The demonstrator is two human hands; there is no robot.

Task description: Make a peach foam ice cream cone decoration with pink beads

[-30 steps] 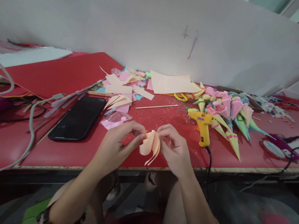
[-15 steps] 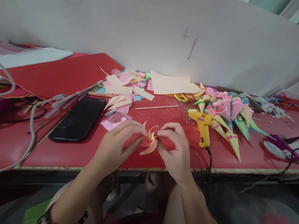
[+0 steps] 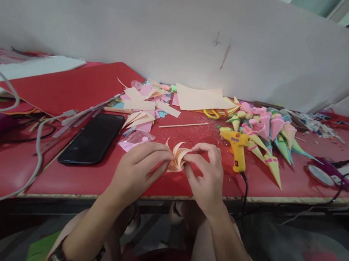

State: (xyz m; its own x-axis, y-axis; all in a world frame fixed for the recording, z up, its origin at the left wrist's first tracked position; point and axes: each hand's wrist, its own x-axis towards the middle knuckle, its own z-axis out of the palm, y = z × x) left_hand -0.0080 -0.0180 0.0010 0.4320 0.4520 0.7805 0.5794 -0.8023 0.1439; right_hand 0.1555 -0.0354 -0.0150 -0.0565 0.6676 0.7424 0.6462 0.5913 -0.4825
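We hold a peach paper piece [image 3: 179, 156] between our left hand [image 3: 138, 166] and right hand [image 3: 207, 176], the fingers [image 3: 158, 148] of each clamped on its curved, petal-like blades. It sits over the near part of the red worktop [image 3: 168, 190], between a black phone [image 3: 94, 138] and a yellow glue gun [image 3: 238, 147].

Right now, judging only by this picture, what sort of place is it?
It looks like a craft workplace, perhaps a small workshop. On the red table lie a yellow glue gun, a heap of cut coloured pieces and a bunch of colourful cones.
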